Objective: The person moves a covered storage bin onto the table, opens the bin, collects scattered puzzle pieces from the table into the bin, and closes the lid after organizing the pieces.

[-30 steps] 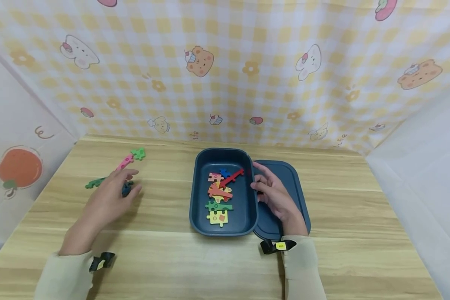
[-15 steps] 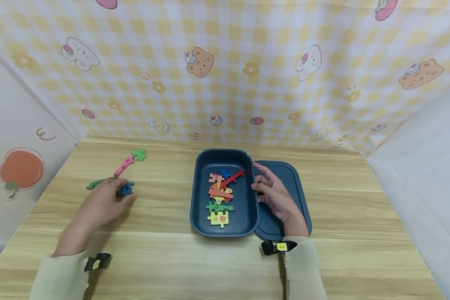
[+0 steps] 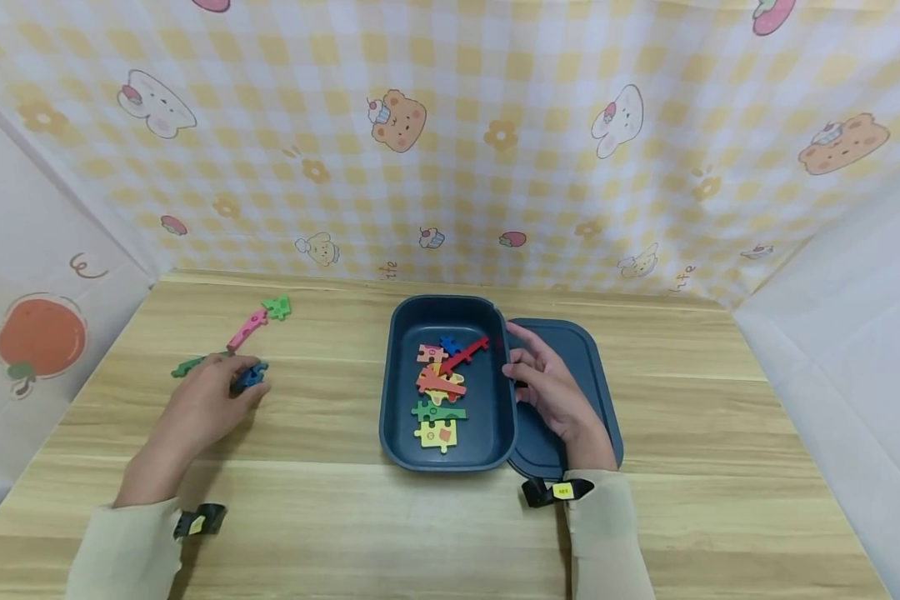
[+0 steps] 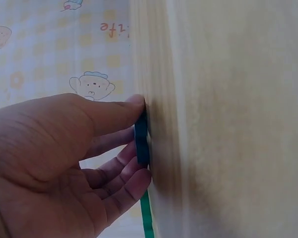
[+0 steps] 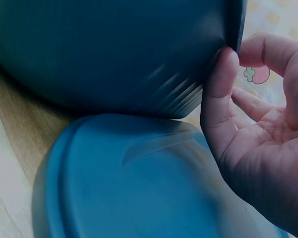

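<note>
Blue puzzle piece (image 3: 253,374) pinched in our left hand (image 3: 208,401), at nine o'clock from the dark box (image 3: 487,425), dark-green piece (image 3: 187,367) partly blocked by that hand, lid (image 3: 588,375) at three behind our right hand (image 3: 551,392) gripping the box, one pink piece (image 3: 247,329), one light-green piece (image 3: 276,307) toward ten, at least six inside.

A yellow-checked curtain (image 3: 450,183) with cartoon animals (image 3: 401,121) hangs behind a wood-grain table (image 3: 705,417), between white side panels (image 3: 847,333)
</note>
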A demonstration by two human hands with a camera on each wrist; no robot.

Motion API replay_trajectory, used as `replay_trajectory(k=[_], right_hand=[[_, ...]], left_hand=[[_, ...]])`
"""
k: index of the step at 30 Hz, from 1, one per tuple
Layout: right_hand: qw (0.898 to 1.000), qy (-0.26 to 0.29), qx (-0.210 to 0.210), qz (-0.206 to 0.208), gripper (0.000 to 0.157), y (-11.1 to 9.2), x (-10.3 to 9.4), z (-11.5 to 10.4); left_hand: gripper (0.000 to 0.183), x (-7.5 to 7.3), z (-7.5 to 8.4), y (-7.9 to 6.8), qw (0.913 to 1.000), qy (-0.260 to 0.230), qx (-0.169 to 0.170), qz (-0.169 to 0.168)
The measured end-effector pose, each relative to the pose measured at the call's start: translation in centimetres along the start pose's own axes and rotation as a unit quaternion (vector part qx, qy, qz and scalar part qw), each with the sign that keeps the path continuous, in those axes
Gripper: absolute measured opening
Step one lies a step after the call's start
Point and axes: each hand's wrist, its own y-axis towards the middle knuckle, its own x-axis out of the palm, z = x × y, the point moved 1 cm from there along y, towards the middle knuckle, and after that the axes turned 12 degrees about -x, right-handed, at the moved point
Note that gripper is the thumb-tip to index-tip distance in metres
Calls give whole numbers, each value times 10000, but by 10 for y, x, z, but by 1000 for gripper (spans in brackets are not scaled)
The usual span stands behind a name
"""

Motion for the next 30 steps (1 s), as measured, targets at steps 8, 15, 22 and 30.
replay_trajectory(k=[8, 15, 22, 30], right_hand=[[10000, 15, 21, 42, 70, -1, 0, 0], [10000, 40, 21, 57, 70, -1, 0, 1], [10000, 26, 19, 62, 70, -1, 1, 0], [10000, 48, 39, 55, 70, 0, 1, 0]], left_hand=[[48, 0, 0, 0, 10000, -17, 60, 59], [48, 0, 5, -1, 9998, -52, 44, 197], [48, -1, 9, -1, 9999, -96, -6, 130], [49, 0, 12, 1, 9998, -174, -3, -70]])
